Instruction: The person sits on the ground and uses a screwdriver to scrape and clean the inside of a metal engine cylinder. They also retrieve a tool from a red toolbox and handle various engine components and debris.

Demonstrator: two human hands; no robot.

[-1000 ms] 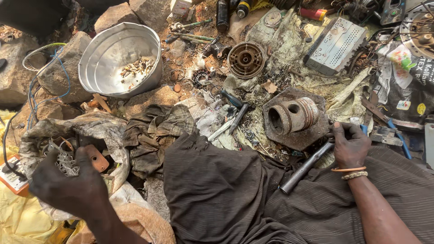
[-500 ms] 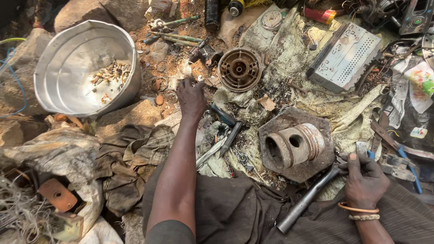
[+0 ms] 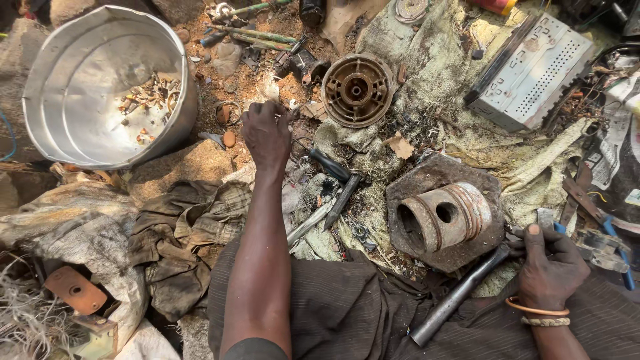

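Observation:
My left hand (image 3: 267, 133) reaches forward to the dirt between the metal bowl (image 3: 47, 80) and a round rusty finned part (image 3: 357, 90). Its fingers curl down onto small scraps, and what they pinch is hidden. My right hand (image 3: 550, 263), with bangles on the wrist, is closed around a small metal tool with a blue grip (image 3: 547, 219). Beside its thumb lies the upper end of a grey metal rod (image 3: 453, 300), resting across my lap. Just left of that hand, a rusty piston (image 3: 447, 217) lies on its side on a rusty plate (image 3: 433, 172).
The bowl holds several small metal bits. A black-handled screwdriver (image 3: 330, 165) and a dark punch (image 3: 341, 200) lie by my left forearm. A grey perforated metal box (image 3: 533, 67) sits at the back right. Dirty rags (image 3: 180, 227) and a rust-brown plate (image 3: 73, 290) lie at the left.
My left hand has left the sack of wire at the lower left and stretched forward to the dirt by the bowl. The right hand stays beside the piston.

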